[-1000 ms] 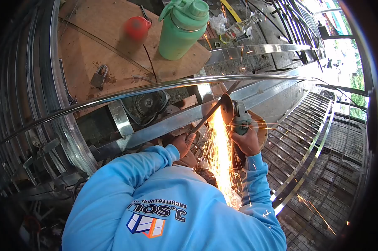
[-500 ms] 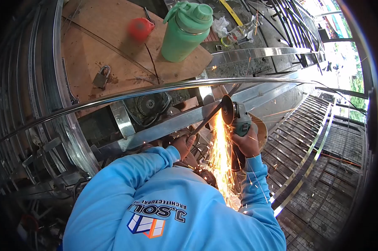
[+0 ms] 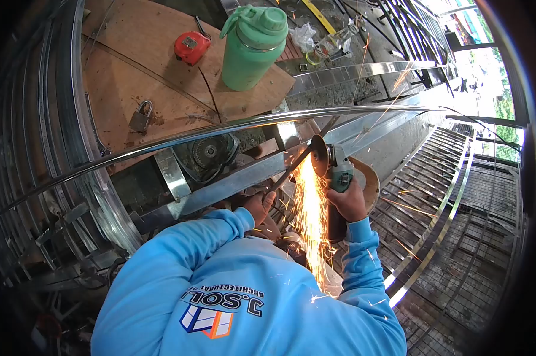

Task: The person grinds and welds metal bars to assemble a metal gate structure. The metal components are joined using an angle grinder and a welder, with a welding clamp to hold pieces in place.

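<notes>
My right hand (image 3: 349,202) is wrapped round an angle grinder (image 3: 340,176). Its cutting disc (image 3: 319,155) bears on a thin metal bar (image 3: 293,168), and a stream of sparks (image 3: 310,207) pours down toward my body. The fingers of my left hand (image 3: 258,207) are closed on the near end of that bar, which slants up and away to the right. Under the bar runs a square metal tube (image 3: 238,180). A long polished pipe (image 3: 220,126) crosses just beyond the disc.
A wooden board (image 3: 131,53) carries a padlock (image 3: 141,117), a red tape measure (image 3: 192,47) and a green bottle (image 3: 255,50). Metal lengths (image 3: 42,118) line the left side. A barred metal frame (image 3: 428,190) lies at right. Another power tool (image 3: 208,150) sits below the pipe.
The view has shifted slightly, so the bottle and tape measure appear a little further left. Both hands keep their grip, and sparks still fly from the disc.
</notes>
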The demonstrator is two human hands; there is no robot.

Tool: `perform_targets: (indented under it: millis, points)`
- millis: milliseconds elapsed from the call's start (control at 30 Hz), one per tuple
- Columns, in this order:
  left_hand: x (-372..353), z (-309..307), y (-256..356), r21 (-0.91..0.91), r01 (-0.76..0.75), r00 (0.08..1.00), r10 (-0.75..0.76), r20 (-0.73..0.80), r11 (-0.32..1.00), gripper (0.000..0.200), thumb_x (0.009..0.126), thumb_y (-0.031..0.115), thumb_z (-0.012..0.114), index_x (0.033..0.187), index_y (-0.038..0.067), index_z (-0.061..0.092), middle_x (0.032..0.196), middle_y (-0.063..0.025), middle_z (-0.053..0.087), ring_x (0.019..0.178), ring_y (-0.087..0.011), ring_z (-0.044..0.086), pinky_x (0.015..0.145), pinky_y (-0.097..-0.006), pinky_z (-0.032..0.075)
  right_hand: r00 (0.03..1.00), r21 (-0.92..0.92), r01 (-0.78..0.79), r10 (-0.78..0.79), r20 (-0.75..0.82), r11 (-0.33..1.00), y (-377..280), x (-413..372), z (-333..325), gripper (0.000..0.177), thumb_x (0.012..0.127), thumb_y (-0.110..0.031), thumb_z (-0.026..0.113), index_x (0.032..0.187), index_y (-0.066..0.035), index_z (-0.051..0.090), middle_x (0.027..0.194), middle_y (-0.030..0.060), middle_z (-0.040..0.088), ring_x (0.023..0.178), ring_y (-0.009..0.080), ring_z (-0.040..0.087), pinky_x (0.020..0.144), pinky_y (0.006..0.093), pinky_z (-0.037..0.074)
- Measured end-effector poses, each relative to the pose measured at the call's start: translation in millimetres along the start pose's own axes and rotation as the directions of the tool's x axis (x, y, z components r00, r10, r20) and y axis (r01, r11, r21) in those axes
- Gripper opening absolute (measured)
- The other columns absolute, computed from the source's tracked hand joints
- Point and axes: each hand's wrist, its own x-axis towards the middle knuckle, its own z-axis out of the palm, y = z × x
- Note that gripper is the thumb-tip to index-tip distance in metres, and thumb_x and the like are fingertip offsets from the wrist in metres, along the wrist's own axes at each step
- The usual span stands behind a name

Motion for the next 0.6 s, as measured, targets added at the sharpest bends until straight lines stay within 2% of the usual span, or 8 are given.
perform_targets:
  millis: [33,133,233,300,400,467,533,600]
  points:
    - [-0.5,-2.6,3.1,-0.01,0.02,0.999,-0.02,0.026,1.0,0.08,0.103,0.069,0.036,0.119,-0.004,0.063,0.112,-0.0324,0.068,0.11,-0.0494,0.063,0.098,-0.0502,0.048,0.999,0.094,0.041,-0.04,-0.004,0.995,2.8,-0.2,2.1,0.073,0.069,-0.03,0.085,0.124,0.007,0.054,0.101,0.0218,0.073,0.094,0.0368,0.072,0.084,0.0435,0.056]
    - [-2.4,-9.4,11.0,-0.025,0.048,0.997,-0.047,0.062,0.999,0.078,0.104,0.068,0.037,0.116,-0.004,0.063,0.109,-0.0314,0.068,0.106,-0.0494,0.064,0.095,-0.0507,0.049,0.992,-0.182,-0.123,0.126,0.004,0.976,9.5,2.9,-0.1,0.074,0.069,-0.029,0.085,0.126,0.006,0.054,0.104,0.0215,0.072,0.096,0.0356,0.072,0.085,0.0425,0.056]
    - [-3.8,-9.5,14.9,-0.028,0.018,0.999,-0.017,0.036,0.999,0.075,0.104,0.066,0.039,0.113,-0.004,0.064,0.106,-0.0303,0.069,0.103,-0.0488,0.064,0.093,-0.0505,0.05,0.996,-0.187,-0.085,0.084,-0.011,0.979,-2.2,-2.9,0.5,0.073,0.068,-0.028,0.084,0.126,0.005,0.054,0.104,0.0199,0.072,0.094,0.0346,0.072,0.085,0.0418,0.056]
    - [-3.9,-13.0,16.9,-0.037,0.015,0.998,-0.013,0.054,0.999,0.074,0.104,0.065,0.04,0.112,-0.004,0.064,0.106,-0.0299,0.069,0.102,-0.0482,0.065,0.092,-0.0499,0.05,0.998,-0.084,-0.059,0.059,0.005,0.995,10.9,-0.7,3.8,0.07,0.069,-0.026,0.083,0.126,0.004,0.055,0.103,0.0184,0.073,0.092,0.0321,0.072,0.083,0.041,0.056]
    - [1.1,-9.2,5.4,0.098,-0.003,1.0,0.001,0.026,0.995,0.075,0.104,0.066,0.041,0.114,-0.004,0.064,0.105,-0.0294,0.069,0.102,-0.0471,0.065,0.092,-0.0487,0.05,0.997,0.026,-0.071,0.071,0.027,0.997,6.4,-2.4,5.4,0.067,0.07,-0.023,0.082,0.126,0.003,0.056,0.101,0.016,0.074,0.09,0.0279,0.072,0.082,0.0397,0.056]
    - [-0.3,-8.7,7.9,-0.006,0.018,0.999,-0.017,0.037,1.0,0.076,0.103,0.066,0.042,0.116,-0.005,0.064,0.107,-0.0297,0.069,0.103,-0.0466,0.065,0.093,-0.0482,0.05,0.995,0.04,-0.093,0.091,0.042,0.995,2.2,-3.3,4.2,0.065,0.071,-0.022,0.081,0.126,0.002,0.056,0.102,0.0149,0.074,0.09,0.0253,0.071,0.082,0.0387,0.056]
    - [-0.8,-7.2,4.6,-0.03,0.032,0.999,-0.031,0.043,0.999,0.077,0.104,0.066,0.041,0.121,-0.006,0.064,0.109,-0.0299,0.069,0.105,-0.0463,0.065,0.095,-0.0477,0.05,0.992,0.013,-0.107,0.106,0.063,0.994,5.8,-2.7,4.6,0.065,0.072,-0.021,0.081,0.127,0.002,0.056,0.103,0.0141,0.074,0.091,0.023,0.071,0.082,0.0377,0.056]
    - [1.8,-1.3,-2.2,-0.041,-0.01,1.0,0.01,-0.002,0.999,0.078,0.103,0.066,0.041,0.122,-0.006,0.063,0.11,-0.0299,0.069,0.105,-0.0465,0.065,0.095,-0.0478,0.05,0.996,0.048,-0.048,0.044,0.072,0.998,-1.0,-3.8,3.4,0.066,0.073,-0.022,0.082,0.128,0.002,0.056,0.104,0.0149,0.074,0.093,0.0247,0.072,0.083,0.0387,0.056]
